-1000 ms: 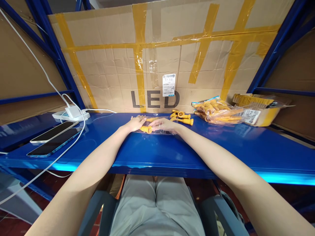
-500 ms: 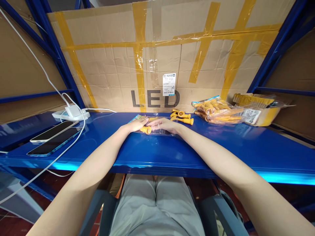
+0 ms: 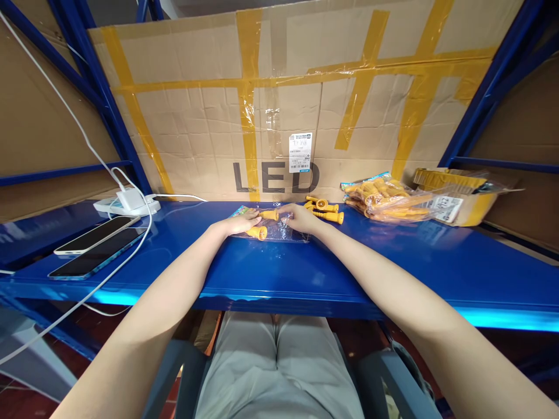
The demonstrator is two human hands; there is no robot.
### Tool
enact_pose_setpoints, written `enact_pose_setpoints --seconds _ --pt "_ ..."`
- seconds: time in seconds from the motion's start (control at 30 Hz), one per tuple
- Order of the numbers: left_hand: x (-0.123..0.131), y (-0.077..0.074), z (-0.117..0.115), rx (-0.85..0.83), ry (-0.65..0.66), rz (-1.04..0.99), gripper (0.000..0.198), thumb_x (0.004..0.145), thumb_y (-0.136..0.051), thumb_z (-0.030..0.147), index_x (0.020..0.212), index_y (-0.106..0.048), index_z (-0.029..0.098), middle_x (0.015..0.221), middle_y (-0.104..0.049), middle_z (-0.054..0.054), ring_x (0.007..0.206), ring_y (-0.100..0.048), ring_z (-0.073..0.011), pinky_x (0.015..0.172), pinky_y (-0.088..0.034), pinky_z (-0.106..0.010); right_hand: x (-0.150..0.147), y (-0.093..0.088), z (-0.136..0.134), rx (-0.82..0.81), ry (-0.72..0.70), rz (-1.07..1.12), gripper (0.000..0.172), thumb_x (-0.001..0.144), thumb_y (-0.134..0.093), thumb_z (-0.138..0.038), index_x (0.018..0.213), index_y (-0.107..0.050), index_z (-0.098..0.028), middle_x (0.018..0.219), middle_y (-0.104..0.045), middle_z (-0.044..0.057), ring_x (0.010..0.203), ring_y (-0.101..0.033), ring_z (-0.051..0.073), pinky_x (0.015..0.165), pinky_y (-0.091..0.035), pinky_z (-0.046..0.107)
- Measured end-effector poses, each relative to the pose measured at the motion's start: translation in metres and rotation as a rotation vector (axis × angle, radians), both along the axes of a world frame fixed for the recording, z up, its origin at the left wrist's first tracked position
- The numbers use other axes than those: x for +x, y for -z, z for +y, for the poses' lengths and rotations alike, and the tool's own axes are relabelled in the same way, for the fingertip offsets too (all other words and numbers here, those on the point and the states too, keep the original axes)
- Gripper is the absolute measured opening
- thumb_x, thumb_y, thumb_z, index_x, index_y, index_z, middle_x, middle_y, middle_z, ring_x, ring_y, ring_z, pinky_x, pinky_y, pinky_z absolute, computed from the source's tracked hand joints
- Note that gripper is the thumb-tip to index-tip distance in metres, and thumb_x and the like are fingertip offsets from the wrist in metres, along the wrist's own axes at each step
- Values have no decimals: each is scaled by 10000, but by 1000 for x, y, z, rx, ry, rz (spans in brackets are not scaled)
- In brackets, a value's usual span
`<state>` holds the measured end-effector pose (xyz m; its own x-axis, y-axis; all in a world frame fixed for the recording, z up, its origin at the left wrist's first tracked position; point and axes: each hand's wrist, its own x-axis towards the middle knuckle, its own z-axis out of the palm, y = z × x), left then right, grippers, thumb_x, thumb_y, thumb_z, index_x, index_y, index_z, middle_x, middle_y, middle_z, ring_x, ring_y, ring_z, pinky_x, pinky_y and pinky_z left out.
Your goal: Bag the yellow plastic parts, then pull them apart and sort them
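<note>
Nearest to me are my grey trousers (image 3: 271, 361) in the chair, and beyond them the front lip of the blue shelf (image 3: 305, 273), a long way short of the LED lettering (image 3: 275, 177) on the cardboard at the back. Two phones (image 3: 96, 244) lie side by side, well left of the lettering and nearer to me, with a white cable (image 3: 144, 233) looping past them to a charger block (image 3: 127, 201) further back on that side. Just in front of the lettering lies a clear plastic bag (image 3: 283, 234), flat and crinkled, with two yellow plastic fittings (image 3: 258, 233) showing through it. My left hand (image 3: 238, 223) lies flat on its left end, fingers stretched out. My right hand (image 3: 301, 218) sits on its right end with the fingers curled down; I cannot tell whether they nip the film. Both hands cover parts of the bag. Right of the lettering lie a few loose yellow fittings (image 3: 325, 210), then a full bag of them (image 3: 384, 198), then a taped carton (image 3: 458, 201).
</note>
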<state>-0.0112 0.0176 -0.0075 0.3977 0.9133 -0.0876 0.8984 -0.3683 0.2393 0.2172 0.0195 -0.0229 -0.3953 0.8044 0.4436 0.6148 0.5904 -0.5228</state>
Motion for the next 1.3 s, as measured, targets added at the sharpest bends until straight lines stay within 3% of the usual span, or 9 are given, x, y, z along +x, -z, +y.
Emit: enact_pose_setpoints --seconds 0.17,0.57,0.7,0.9,1.1,1.3 --pt "1 -2 -2 1 13 44 743 949 -149 608 1586 -210 230 1647 -110 -24 1526 -66 -225 1221 -137 -415 -4 3 -4 -15 -28 -140 314 777 -619 -58 1019 -778 -180 1190 -721 87 1132 -664 248 1020 -481 357" --pt "0 -3 -3 -8 17 92 783 945 -123 592 1588 -183 148 1646 -82 -65 1527 -40 -204 1219 -109 -382 -11 7 -3 -83 -85 -152 389 787 -615 -70 1129 -758 -191 1255 -691 65 1235 -610 256 1096 -424 348" --pt "-4 0 2 -5 8 88 793 929 -109 629 1587 -192 194 1649 -87 -54 1527 -43 -207 1219 -117 -405 -12 10 0 -82 -90 -150 416 781 -623 -79 1146 -750 -233 1253 -695 22 1258 -593 241 1121 -396 343" --pt "-17 -1 7 9 -51 80 751 934 -134 584 1585 -205 216 1646 -150 -46 1525 -69 -222 1217 -139 -421 -4 -7 -2 -14 150 -263 315 867 -524 -112 1067 -761 -168 1145 -738 90 1086 -681 233 977 -482 296" --pt "-30 -4 6 34 -101 54 705 932 -161 577 1562 -288 286 1608 -310 -25 1519 -131 -248 1212 -175 -456 28 -22 -4 25 511 -490 336 884 -520 -138 1165 -705 -121 1249 -669 183 1195 -610 307 986 -460 386" --pt "-33 1 13 26 -90 33 747 908 -164 640 1553 -297 288 1615 -297 -25 1522 -110 -253 1208 -176 -458 45 -16 3 -138 524 -662 397 846 -554 -128 1212 -685 -206 1334 -623 148 1162 -622 311 902 -497 406"
